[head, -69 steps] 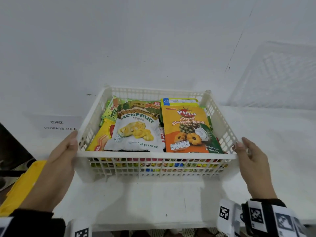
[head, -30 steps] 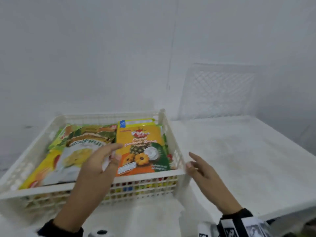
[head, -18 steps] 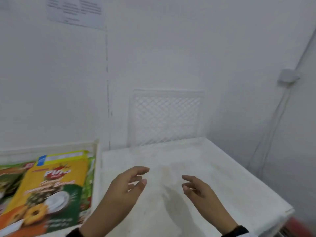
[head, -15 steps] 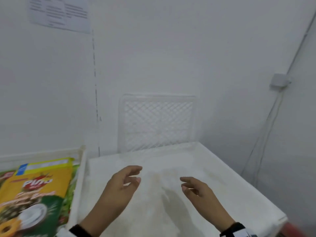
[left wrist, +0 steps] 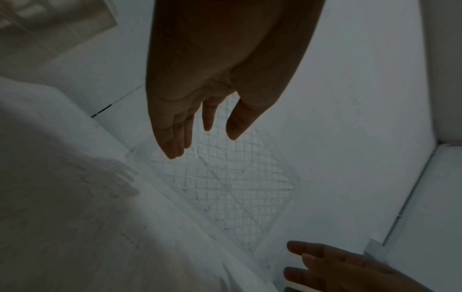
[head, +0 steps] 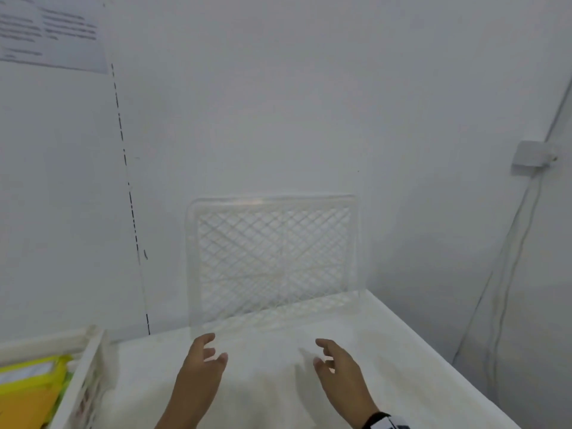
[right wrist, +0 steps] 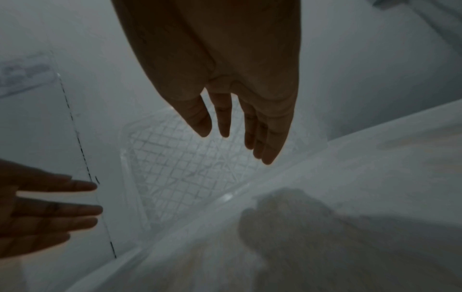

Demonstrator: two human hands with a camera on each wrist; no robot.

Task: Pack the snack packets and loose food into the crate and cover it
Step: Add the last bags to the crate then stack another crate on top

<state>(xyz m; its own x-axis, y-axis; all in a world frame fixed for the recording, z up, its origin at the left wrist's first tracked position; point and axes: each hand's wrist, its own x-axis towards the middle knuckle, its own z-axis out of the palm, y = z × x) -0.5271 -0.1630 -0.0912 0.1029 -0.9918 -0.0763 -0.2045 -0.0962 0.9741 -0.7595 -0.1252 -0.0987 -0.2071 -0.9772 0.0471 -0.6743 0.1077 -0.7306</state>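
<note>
Head view: a white lattice-patterned plastic lid [head: 272,258] is seen standing on edge at the back of the white tabletop [head: 387,351], leaned against the pale wall. The left hand [head: 202,363] and the right hand [head: 337,366] are held above the tabletop, just short of the lid's lower edge, apart from each other; fingers are loosely spread and nothing is gripped by either. At lower left, a corner of the white slatted plastic crate [head: 89,366] is visible, with a yellow snack packet [head: 28,394] lying inside it. A printed paper sheet [head: 52,38] is fixed to the wall at upper left; a small white wall box [head: 530,153] with cables is noted at right.

Left wrist view: the left hand [left wrist: 200,94] is shown with fingers extended and relaxed, empty, pointed toward the lid [left wrist: 237,187]. No contact with the lid can be made out. The right hand [left wrist: 337,266] is seen at lower right, fingers straight.

Right wrist view: the right hand [right wrist: 225,98] is shown open, fingers extended, holding nothing, above the lid [right wrist: 180,168]. The left hand [right wrist: 37,213] is seen at left, fingers spread. The picture is dim.
</note>
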